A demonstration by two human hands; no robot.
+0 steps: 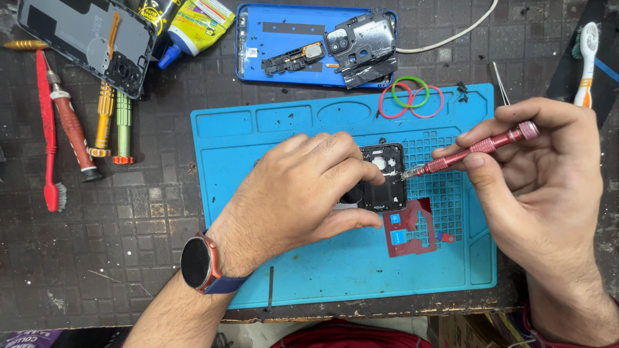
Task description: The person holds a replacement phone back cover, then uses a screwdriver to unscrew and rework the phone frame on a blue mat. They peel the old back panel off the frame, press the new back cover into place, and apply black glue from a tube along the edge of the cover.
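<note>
- The left hand (303,193), at the centre of the frame, rests on a blue work mat (290,270), its thumb and fingers clamped on a black phone part (387,187) that lies on the mat; a watch (196,263) sits on its wrist.
- The right hand (548,193), at the right of the frame, has its fingers closed around a red screwdriver (477,148), whose tip touches the phone part's upper right edge.
- Just below the phone part lies a red plate (416,241) over the mat's grid.
- Above the mat, at the top centre, a blue phone shell (258,38) holds loose black parts.
- Coloured rubber bands (411,96) lie at the mat's upper right.
- At the upper left lie several screwdrivers (103,122) and a red brush (48,129).
</note>
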